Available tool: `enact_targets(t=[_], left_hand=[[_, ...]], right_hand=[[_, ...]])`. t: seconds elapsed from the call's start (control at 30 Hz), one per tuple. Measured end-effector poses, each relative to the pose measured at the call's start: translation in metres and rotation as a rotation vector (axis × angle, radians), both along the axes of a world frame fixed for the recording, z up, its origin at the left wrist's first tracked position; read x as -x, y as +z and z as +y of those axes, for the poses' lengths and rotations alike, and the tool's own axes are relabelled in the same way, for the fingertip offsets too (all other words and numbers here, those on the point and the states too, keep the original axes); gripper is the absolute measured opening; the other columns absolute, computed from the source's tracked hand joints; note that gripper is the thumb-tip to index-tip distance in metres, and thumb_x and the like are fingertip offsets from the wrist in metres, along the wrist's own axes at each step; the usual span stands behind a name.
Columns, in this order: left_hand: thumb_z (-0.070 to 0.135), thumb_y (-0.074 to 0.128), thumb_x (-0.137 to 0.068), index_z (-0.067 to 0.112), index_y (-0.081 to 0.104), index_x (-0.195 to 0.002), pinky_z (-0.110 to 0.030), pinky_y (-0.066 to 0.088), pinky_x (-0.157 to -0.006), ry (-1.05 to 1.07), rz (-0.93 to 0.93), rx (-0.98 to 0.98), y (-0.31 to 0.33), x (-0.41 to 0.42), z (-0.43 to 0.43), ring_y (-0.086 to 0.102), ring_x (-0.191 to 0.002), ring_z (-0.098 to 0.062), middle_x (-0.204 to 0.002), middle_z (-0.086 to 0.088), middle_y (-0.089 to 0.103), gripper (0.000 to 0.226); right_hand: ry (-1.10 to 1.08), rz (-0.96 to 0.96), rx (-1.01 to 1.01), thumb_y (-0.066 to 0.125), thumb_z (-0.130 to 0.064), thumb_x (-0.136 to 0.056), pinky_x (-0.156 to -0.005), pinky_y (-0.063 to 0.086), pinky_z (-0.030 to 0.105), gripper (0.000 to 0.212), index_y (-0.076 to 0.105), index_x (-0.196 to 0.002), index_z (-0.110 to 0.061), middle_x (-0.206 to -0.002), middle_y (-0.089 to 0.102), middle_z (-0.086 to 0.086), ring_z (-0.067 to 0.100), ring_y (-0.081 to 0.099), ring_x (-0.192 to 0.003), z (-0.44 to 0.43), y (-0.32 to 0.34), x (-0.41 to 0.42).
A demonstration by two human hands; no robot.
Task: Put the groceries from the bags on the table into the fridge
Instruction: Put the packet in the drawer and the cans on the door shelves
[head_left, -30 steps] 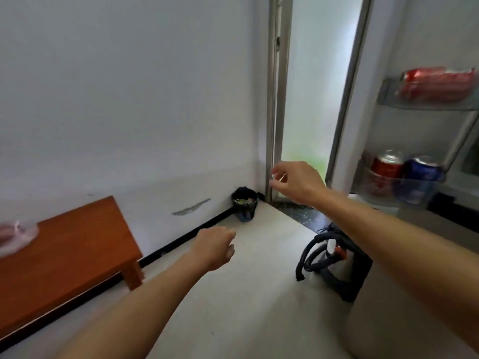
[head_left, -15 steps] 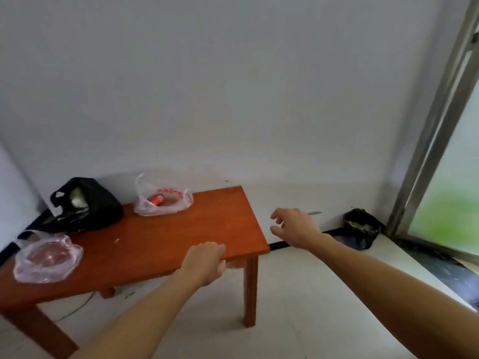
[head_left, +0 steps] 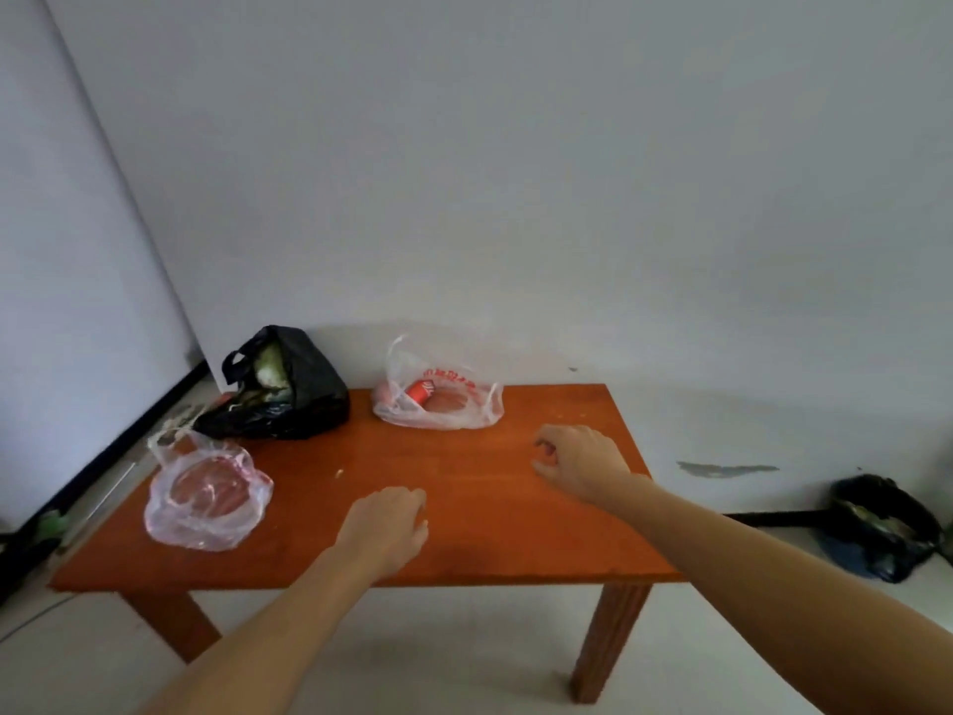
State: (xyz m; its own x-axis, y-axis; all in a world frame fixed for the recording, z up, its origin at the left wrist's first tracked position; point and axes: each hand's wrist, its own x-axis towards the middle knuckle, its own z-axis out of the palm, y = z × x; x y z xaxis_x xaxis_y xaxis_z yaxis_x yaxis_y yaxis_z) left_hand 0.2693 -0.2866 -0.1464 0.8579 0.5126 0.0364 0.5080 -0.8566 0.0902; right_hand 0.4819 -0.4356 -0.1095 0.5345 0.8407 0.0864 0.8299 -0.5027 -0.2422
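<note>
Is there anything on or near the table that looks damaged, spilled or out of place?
Nothing is spilled. The black bag sags open at the table's back left corner, its contents showing. On the wall right of the table, a grey patch looks like chipped paint. Both hands are empty.

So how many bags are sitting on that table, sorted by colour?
Clear plastic bags: 2, the near-left clear bag and the back clear bag with a red can inside
Black bags: 1, the black bag
Total: 3 bags on the wooden table
</note>
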Motion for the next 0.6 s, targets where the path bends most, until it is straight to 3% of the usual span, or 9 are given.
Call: enact_targets(t=[0.23,0.43,0.6], left_hand=[[0.035,0.048,-0.095,0.022,0.056,-0.111,-0.022,0.038,-0.072,-0.026,0.028,-0.051,-0.011,-0.067,0.124,0.056,-0.095,-0.011,-0.108,0.004,0.059,0.022],[0.033,0.047,-0.095,0.02,0.058,-0.107,-0.028,0.044,-0.081,-0.064,0.038,-0.107,-0.015,-0.124,0.228,0.057,-0.099,-0.016,-0.11,0.001,0.06,0.021],[0.027,0.047,-0.093,0.016,0.061,-0.116,-0.034,0.05,-0.087,-0.185,0.078,-0.132,-0.034,-0.176,0.302,0.06,-0.102,-0.021,-0.121,-0.004,0.06,0.028]], right_hand=[[0.033,0.034,0.013,0.059,-0.037,-0.086,-0.08,0.048,0.031,0.036,0.059,-0.121,-0.03,-0.112,0.067,-0.006,0.018,0.063,-0.102,0.136,-0.039,-0.067],[0.046,0.033,0.1,0.055,-0.039,-0.091,-0.082,0.052,0.034,0.035,0.056,-0.124,-0.027,-0.119,0.065,-0.004,0.019,0.063,-0.102,0.242,-0.065,-0.116],[0.025,0.022,0.195,0.055,-0.04,-0.092,-0.087,0.052,0.036,0.037,0.054,-0.127,-0.027,-0.127,0.061,-0.003,0.019,0.062,-0.106,0.305,-0.084,-0.145]])
